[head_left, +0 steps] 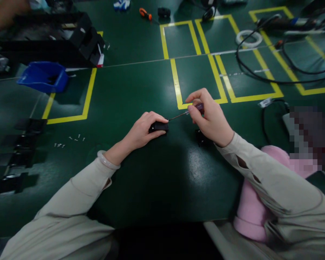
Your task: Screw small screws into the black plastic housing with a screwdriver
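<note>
My left hand is closed around a small black part, pressing it on the green table. In my right hand is a screwdriver with a dark translucent handle. Its thin shaft slants down to the left, and the tip is at the upper right edge of the black part; whether it sits in a screw is too small to tell. Another small black part lies under my right wrist, partly hidden by it. Several small screws are scattered on the table left of my left hand.
Black parts stand in a row at the left edge. A blue bin sits before a large black case. An orange screwdriver, a white ring and black cables lie farther back. Pink cloth is by my right arm.
</note>
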Tool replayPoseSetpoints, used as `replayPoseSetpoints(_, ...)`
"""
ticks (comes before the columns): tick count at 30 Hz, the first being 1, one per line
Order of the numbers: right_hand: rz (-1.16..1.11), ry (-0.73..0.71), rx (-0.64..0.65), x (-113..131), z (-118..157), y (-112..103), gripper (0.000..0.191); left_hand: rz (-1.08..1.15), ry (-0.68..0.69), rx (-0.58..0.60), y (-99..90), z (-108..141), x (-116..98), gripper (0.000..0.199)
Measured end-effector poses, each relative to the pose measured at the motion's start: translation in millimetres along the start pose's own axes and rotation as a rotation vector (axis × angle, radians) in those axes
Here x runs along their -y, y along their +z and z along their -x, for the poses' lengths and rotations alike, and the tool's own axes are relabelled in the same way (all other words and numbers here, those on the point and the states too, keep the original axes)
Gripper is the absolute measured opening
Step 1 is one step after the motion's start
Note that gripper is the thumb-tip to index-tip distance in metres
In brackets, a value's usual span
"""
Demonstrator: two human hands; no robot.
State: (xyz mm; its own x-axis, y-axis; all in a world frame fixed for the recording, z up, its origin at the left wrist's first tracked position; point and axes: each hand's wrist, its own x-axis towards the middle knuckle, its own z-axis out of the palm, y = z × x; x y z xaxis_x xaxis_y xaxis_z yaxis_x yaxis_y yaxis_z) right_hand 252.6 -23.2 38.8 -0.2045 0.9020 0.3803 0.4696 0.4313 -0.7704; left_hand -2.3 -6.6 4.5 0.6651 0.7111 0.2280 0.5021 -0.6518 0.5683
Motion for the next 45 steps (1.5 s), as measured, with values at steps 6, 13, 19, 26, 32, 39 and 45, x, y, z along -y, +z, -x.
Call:
replayPoseSetpoints(6, 0.010, 0.005, -0.017, -1.6, -0.1, 1.6, 0.018, 0.008, 0.012, -0.008, 0.3, -0.2, -0.7, 0.029)
replayPoseSetpoints(13, 0.020, -0.004, -0.042, -2.8, -0.4, 2.3, 0.005, 0.003, -0.017, 0.007, -0.2, 1.4, -0.2, 0.030)
replayPoseSetpoints(19, 0.020, -0.001, -0.035, -3.5, 0.4, 2.3, 0.011, 0.009, -0.006, -0.001, -1.1, 2.0, -0.8, 0.030)
replayPoseSetpoints(26, 0.034, -0.006, -0.042, -3.4, 0.9, 2.6, 0.014, 0.021, -0.007, 0.006, -1.8, 1.6, -0.8, 0.029)
replayPoseSetpoints(32, 0.008, -0.005, -0.032, -2.7, 0.9, 3.0, 0.007, 0.008, 0.005, 0.002, -1.8, 2.4, -0.1, 0.029)
replayPoseSetpoints(39, 0.016, 0.012, -0.037, -3.1, 0.5, 2.1, 0.022, 0.011, 0.017, -0.004, -1.0, 2.2, 0.3, 0.028)
replayPoseSetpoints(45, -0.011, -0.002, -0.033, -2.6, 1.0, 2.5, 0.007, 0.011, 0.012, -0.004, -0.7, 2.2, 0.7, 0.029)
